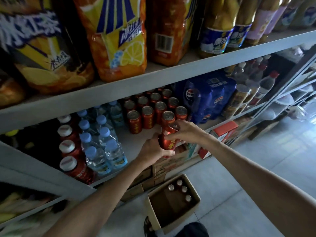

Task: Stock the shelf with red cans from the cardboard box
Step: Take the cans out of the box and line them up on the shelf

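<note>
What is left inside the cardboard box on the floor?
Four can tops show along the right side of the cardboard box: cans. The rest of its floor looks bare and dark. The near wall hides the closest corner.

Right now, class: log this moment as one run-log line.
hands: left, right both on red can | shelf: part-filled | cardboard box: cans left
</note>
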A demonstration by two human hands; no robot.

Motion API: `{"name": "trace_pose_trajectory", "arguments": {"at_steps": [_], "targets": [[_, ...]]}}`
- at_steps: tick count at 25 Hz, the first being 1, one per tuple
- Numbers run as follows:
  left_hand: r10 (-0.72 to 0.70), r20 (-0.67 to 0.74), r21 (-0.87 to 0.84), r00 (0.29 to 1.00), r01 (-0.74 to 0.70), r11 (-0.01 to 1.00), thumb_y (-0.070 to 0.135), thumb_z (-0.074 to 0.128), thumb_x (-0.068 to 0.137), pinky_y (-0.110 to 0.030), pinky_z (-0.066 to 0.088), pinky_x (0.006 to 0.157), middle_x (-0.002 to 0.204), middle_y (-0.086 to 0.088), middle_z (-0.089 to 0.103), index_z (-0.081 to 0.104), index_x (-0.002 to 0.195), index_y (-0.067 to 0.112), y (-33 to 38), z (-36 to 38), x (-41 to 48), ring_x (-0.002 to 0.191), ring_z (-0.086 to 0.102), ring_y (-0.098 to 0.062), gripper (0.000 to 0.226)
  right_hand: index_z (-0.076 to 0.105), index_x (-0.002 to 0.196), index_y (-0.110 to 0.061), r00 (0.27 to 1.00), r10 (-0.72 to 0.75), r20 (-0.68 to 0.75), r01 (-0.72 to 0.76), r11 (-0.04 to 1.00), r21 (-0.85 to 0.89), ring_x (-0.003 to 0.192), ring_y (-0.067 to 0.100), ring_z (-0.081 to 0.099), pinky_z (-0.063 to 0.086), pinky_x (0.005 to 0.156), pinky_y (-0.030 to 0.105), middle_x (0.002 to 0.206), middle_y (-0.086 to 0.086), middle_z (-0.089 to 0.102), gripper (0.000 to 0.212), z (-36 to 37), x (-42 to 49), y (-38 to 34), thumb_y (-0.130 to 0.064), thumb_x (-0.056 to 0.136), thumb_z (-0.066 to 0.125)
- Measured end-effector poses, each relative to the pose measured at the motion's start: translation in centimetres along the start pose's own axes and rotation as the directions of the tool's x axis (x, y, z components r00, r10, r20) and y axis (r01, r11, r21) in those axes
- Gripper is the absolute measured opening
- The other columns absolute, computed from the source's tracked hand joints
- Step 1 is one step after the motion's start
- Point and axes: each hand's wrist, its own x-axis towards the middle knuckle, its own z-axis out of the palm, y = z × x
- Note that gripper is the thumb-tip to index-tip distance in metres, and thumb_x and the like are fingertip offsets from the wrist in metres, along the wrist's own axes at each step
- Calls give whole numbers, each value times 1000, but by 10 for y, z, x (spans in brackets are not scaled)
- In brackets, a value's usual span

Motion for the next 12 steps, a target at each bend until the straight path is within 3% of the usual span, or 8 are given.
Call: {"name": "trace_pose_trajectory", "arguments": {"at_steps": [2, 6, 9, 12], "targets": [[-66, -57, 28, 996, 68, 997, 43, 84, 62, -31, 51, 94, 119, 9, 65, 47, 128, 26, -7, 1, 9, 110, 62, -13, 78, 51, 130, -31, 998, -34, -43, 26, 985, -168, 108, 16, 60, 53, 89, 31, 120, -5, 61, 68, 5, 17, -2, -59, 72, 73], [-245, -90, 160, 965, 257, 953, 36, 82, 69, -38, 42, 104, 135, -7, 54, 39, 136, 15, -26, 2, 21, 126, 51, -27, 83, 49, 128, -24, 946, -229, -230, 76, 844, -530, 104, 25, 62, 47, 72, 32, 117, 2, 62, 72, 32, 39, 3, -58, 69, 71], [-429, -44, 326, 902, 419, 847, 44, 76, 75, -45, 26, 117, 155, -23, 23, 15, 153, 10, -39, -6, 29, 143, 24, -40, 104, 53, 129, -19, 901, -335, -277, 119, 803, -584, 115, 26, 58, 51, 78, 36, 123, 6, 63, 72, 43, 56, 9, -53, 70, 75], [-525, -49, 407, 850, 496, 767, 44, 73, 79, -51, 20, 118, 158, -28, 8, 11, 154, 11, -47, -10, 33, 145, 11, -47, 103, 58, 123, -16, 866, -390, -314, 131, 781, -610, 109, 29, 60, 51, 78, 36, 111, 9, 68, 72, 51, 71, 11, -54, 65, 79]]}}
